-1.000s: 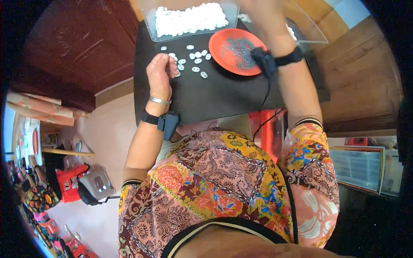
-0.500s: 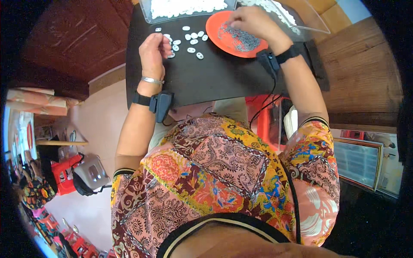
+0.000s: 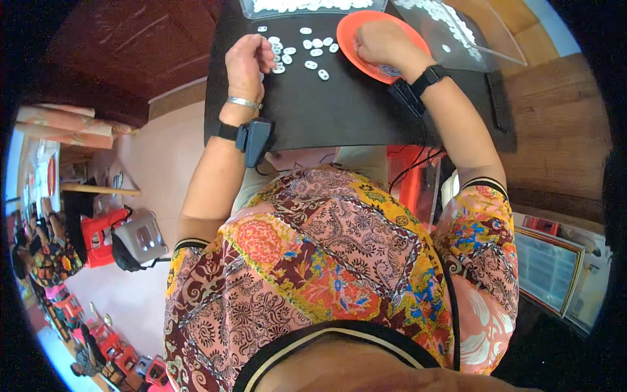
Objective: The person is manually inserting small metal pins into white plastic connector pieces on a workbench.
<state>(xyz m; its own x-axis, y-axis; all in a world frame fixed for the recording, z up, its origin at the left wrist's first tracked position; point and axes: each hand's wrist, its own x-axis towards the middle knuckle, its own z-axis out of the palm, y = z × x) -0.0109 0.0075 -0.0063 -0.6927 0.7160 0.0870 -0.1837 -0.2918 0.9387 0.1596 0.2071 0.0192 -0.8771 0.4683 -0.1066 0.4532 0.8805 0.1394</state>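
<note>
My left hand (image 3: 249,62) rests on the dark table beside several small white oval pieces (image 3: 311,65), each with two holes. Its fingers are curled inward, and what they hold, if anything, is hidden. My right hand (image 3: 385,44) is down over an orange-red plate (image 3: 348,27). Closed fingers point into the plate, and I cannot make out what is between them. Small grey metal pieces (image 3: 388,69) show from under the hand, which covers most of them.
A clear tub (image 3: 249,9) of white pieces stands at the table's far edge. Right of the plate, a transparent container (image 3: 490,52) has more white pieces near it. Straps with dark devices (image 3: 258,140) are on both wrists, and a cable hangs by the right one.
My right hand has come lower into the plate and now covers most of the grey pieces. My left hand stays curled by the white pieces. The whole view has shifted slightly.
</note>
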